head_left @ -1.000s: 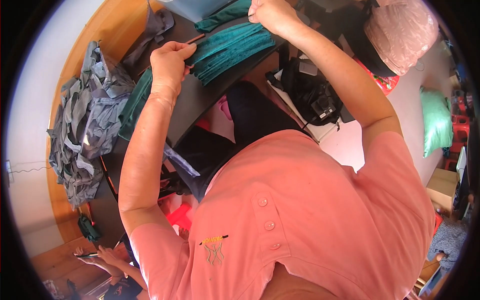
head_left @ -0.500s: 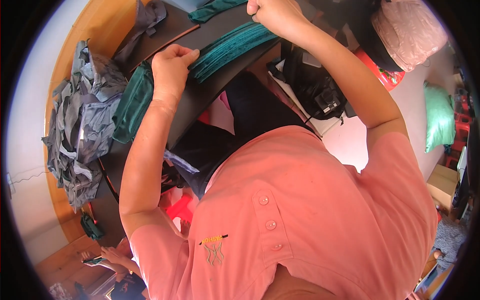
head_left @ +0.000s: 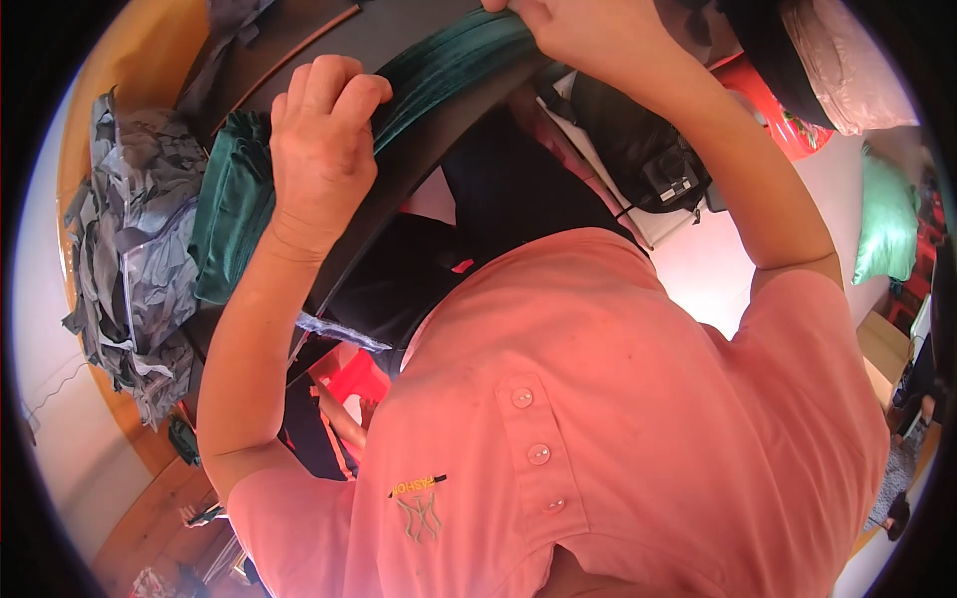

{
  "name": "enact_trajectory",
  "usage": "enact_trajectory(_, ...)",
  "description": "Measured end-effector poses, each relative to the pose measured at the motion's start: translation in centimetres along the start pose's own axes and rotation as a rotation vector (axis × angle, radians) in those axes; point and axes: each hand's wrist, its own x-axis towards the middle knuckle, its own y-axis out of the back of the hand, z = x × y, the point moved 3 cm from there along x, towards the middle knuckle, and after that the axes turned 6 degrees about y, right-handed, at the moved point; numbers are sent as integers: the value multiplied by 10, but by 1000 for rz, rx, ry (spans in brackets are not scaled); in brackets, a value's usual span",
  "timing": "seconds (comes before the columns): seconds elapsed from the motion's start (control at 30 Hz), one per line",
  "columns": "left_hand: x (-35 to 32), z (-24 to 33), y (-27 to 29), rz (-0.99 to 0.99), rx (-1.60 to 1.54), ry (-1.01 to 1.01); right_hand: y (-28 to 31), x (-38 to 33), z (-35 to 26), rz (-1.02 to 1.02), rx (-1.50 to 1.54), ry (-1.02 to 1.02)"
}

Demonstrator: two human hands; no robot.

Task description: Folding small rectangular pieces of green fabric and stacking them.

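A long strip of dark green velvet fabric [head_left: 439, 75] stretches between my two hands along the edge of the dark table. My left hand [head_left: 324, 149] is closed at the strip's left end, its fingers curled over; the pinched bit of cloth is mostly hidden. At the right end, my right hand [head_left: 588, 35] has its fingers pressed together on the cloth, partly cut off by the top of the picture. Beside my left wrist lies a folded bundle of the same green velvet [head_left: 234, 214].
A heap of grey cloth scraps [head_left: 145, 249] lies at the left, past the green bundle. A thin brown rod [head_left: 294, 65] rests on the table [head_left: 274, 85]. To the right are a black bag [head_left: 638, 149], a red tub [head_left: 773, 105] and a green pillow [head_left: 887, 219].
Relative to my body, my left hand has drawn back and its fingers curled tighter. The strip, earlier showing several stacked teal layers, now looks darker and smoother. The whole view has shifted slightly.
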Motion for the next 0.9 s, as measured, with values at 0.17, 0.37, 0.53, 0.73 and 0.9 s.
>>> enact_trajectory(0.17, -4, -8, -1, -29, -111, 56, 5, -6, -6, 232, -57, 142)
enact_trajectory(0.37, 16, 19, 19, -21, 187, -123, -13, -12, 10, 132, -59, 41)
enact_trajectory(0.53, 48, 40, 30, -46, 190, -183, -12, -14, 9, 151, -49, 69)
enact_trajectory(0.73, 87, 22, -17, -27, -574, 3, -16, -9, 8, 120, -66, 45)
enact_trajectory(0.9, 73, 13, -44, -32, -901, 162, -15, -11, 24, 125, 132, -44)
